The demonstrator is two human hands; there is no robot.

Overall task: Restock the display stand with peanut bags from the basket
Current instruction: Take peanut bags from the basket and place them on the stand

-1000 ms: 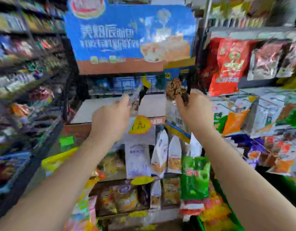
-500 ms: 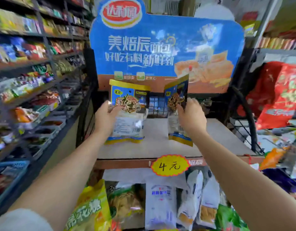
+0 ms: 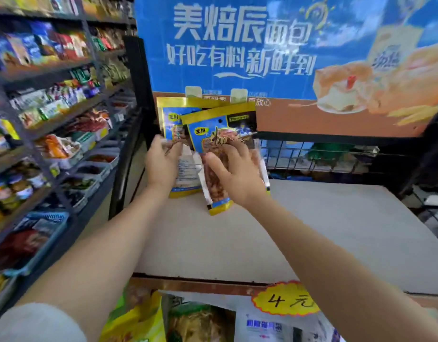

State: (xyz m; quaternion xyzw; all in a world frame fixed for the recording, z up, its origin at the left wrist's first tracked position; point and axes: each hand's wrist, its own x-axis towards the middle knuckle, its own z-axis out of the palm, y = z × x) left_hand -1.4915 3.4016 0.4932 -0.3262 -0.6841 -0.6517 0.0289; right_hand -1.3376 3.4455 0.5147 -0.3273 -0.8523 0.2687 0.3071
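Left hand (image 3: pixel 163 164) gripped the rear peanut bag (image 3: pixel 174 112), fingers curled around its left edge at mid-height. Right hand (image 3: pixel 234 171) held the front peanut bag (image 3: pixel 218 127), thumb laid across its clear lower panel, fingers curled behind the right edge.

Both bags stood at the back left corner of the shelf board (image 3: pixel 311 238). Rear bag upright, long axis vertical, bottom edge on the board, gold top strip toward the poster (image 3: pixel 274 58). Front bag overlapped it on the right, long axis tilted, top leaning right, bottom corner touching or just above the board; contact not clear.

Bags flat, glossy plastic pouches: gold band on top, blue printed panel, clear window showing brown nuts, blue-and-gold bottom hem. Board pale, matte, flat, with a brown front edge. Yellow scalloped price tag (image 3: pixel 285 301) stuck on that edge, handwritten. Poster glossy blue, white lettering, bread picture to the right.

Wire rack (image 3: pixel 319 156) behind the board, below the poster, contents dark and hard to read. Rear bag's middle hidden by the left hand and front bag. Shelves of snacks (image 3: pixel 52 99) left of the board, blurred. Packets below the board cut off by the frame edge. Basket not seen.
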